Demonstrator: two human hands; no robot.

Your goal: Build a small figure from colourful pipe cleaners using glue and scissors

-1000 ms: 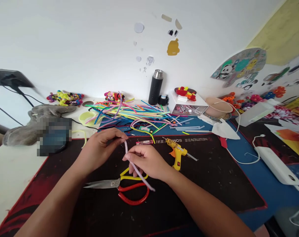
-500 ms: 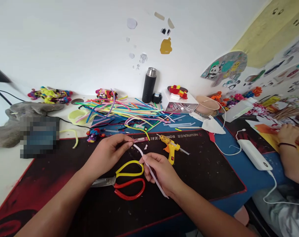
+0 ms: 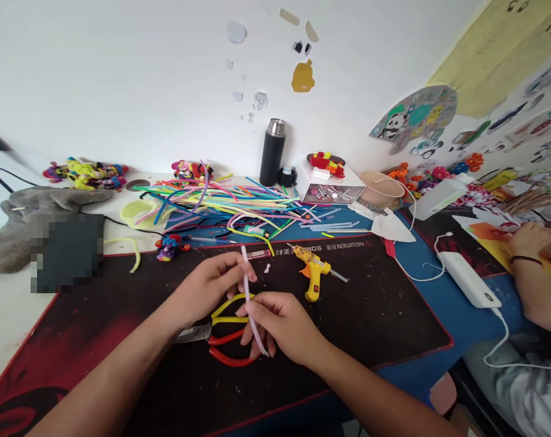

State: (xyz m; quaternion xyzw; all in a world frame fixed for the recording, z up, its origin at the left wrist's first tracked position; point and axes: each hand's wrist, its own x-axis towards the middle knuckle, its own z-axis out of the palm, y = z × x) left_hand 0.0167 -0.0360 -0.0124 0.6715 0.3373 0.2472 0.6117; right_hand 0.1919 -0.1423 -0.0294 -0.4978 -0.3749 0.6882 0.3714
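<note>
A pale lilac pipe cleaner (image 3: 246, 285) stands almost upright between my hands, its lower end bent off to the right. My left hand (image 3: 212, 282) has its fingers closed around the upper part, with the tip poking out above. Lower down, my right hand (image 3: 280, 321) pinches the same stem between thumb and forefinger. Scissors (image 3: 230, 358) with one yellow and one red handle lie on the black mat beneath, partly covered by my right fingers. Right of my hands rests a yellow glue gun (image 3: 315, 276) with a glue stick in its back.
Behind the mat (image 3: 380, 321) lies a heap of coloured pipe cleaners (image 3: 221, 203). A black thermos (image 3: 272, 155) and a white box (image 3: 332, 188) stand by the wall. At right are a white power bank (image 3: 469, 279) with a cable and another person's hand (image 3: 528, 240).
The pipe cleaner has swung from a slant to nearly upright. My left fingers have moved down along it from its tip, and my right hand has shifted left and lower.
</note>
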